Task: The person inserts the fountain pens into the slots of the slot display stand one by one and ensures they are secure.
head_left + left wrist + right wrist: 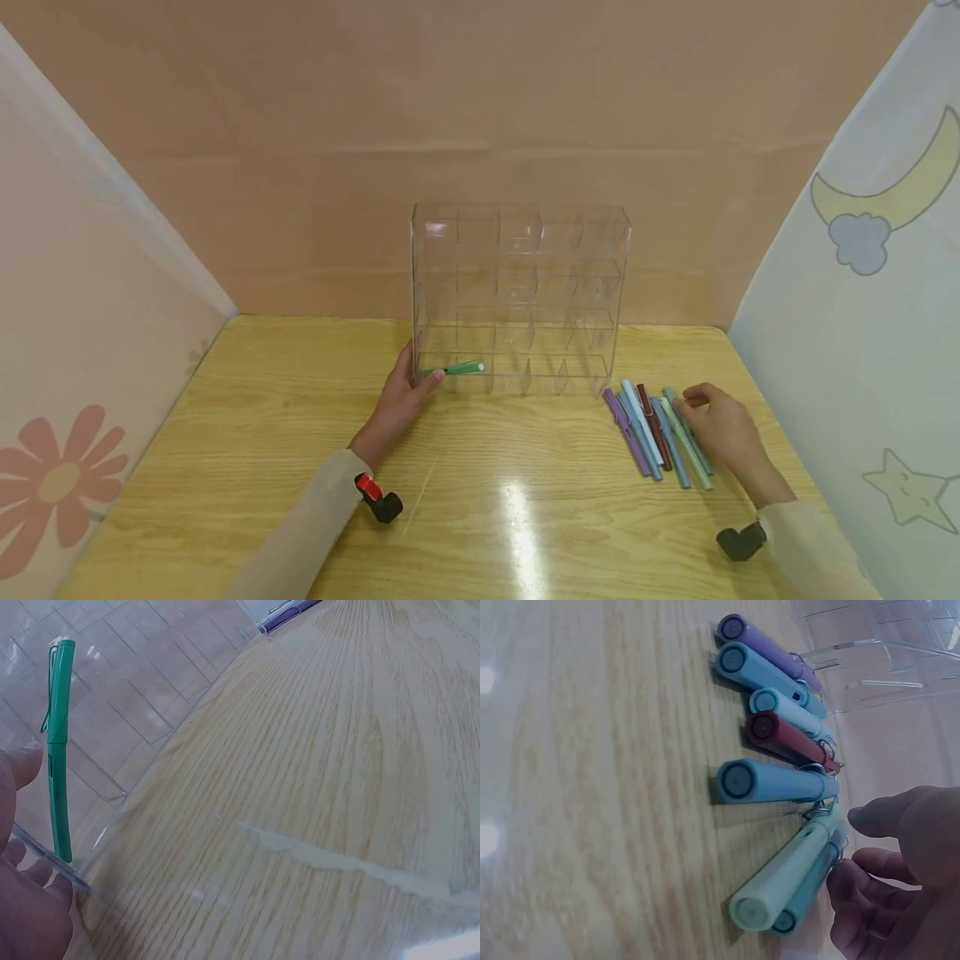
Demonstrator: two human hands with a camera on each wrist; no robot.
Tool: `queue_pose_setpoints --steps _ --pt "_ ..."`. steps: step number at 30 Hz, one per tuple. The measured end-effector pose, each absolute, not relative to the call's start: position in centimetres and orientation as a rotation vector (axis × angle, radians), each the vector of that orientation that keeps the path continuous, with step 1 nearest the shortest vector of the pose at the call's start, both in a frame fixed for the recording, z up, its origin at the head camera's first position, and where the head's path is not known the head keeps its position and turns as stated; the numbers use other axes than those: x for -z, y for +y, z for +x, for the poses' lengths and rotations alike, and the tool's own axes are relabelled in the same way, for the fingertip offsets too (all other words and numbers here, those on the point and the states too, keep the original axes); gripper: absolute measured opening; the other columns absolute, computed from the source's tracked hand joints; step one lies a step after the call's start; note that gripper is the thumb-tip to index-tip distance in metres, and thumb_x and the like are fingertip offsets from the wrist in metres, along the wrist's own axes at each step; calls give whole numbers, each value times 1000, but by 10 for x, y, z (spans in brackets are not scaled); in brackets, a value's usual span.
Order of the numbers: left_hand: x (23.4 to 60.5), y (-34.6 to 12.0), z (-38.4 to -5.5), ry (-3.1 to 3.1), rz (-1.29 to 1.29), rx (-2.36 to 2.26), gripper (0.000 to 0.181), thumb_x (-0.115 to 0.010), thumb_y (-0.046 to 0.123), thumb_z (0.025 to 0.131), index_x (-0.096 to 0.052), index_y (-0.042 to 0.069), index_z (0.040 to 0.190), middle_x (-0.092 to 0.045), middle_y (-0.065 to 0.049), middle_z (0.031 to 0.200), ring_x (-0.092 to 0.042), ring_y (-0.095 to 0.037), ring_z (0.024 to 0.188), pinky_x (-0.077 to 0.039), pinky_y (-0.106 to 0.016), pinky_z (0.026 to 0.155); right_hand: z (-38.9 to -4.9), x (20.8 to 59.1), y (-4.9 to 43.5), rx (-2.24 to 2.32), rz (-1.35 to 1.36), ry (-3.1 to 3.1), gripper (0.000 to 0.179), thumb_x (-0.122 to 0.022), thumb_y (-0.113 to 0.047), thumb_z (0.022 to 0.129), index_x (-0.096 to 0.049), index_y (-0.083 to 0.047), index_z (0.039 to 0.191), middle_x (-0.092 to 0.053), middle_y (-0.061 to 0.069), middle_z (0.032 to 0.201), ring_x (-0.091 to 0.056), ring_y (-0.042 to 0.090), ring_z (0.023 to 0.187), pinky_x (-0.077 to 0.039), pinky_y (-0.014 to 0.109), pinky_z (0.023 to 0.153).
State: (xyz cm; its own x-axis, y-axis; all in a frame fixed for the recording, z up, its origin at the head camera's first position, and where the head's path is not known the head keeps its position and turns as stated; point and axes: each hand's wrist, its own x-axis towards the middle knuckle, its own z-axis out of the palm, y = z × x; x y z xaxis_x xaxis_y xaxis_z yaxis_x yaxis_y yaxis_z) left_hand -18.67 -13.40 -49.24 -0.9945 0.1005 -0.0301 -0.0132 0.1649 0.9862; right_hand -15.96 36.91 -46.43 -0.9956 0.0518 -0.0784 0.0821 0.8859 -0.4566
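Observation:
A clear acrylic rack [516,319] with rows of compartments stands upright on the table. My left hand [399,402] holds its lower left edge, thumb in front and fingers round the side wall. Beside that thumb, a green pen [60,750] lies in the bottom row at the left. To the right of the rack, several capped pens lie side by side: purple [627,433], blue, light blue, maroon [654,427], light green [780,874] and teal [810,881]. My right hand [722,425] is at the teal pen, fingers loosely bent with a gap between thumb and forefinger.
The wooden table [300,433] is bounded by a plain tan back panel [360,125] and printed side panels, with a flower on the left and a moon and star on the right [885,350]. The purple pen's tip lies close to the rack's lower right corner.

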Motion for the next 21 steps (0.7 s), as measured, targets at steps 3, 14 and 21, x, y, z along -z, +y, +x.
queue_pose_setpoints --steps 3,14,21 --pt "493 -134 -187 2338 87 -1961 85 -64 29 109 -10 24 173 -16 -6 181 -14 -34 169 -15 -60 135 -159 466 368 732 100 2980 53 -57 -38 110 -61 11 129 -72 30 120 -72 35 94 -54 36 71" --pt "490 -134 -186 2354 78 -1933 86 -64 30 108 -9 24 174 -16 -6 181 -16 -34 168 -18 -60 134 -161 469 369 710 59 3001 49 -58 -35 110 -63 11 126 -73 30 116 -72 35 91 -56 42 72" --pt "492 -135 -187 2346 82 -1946 84 -64 28 109 -10 22 173 -16 -6 181 -14 -33 169 -16 -59 135 -161 470 372 713 79 3008 44 -59 -32 108 -64 10 123 -74 29 114 -72 36 92 -56 42 72"
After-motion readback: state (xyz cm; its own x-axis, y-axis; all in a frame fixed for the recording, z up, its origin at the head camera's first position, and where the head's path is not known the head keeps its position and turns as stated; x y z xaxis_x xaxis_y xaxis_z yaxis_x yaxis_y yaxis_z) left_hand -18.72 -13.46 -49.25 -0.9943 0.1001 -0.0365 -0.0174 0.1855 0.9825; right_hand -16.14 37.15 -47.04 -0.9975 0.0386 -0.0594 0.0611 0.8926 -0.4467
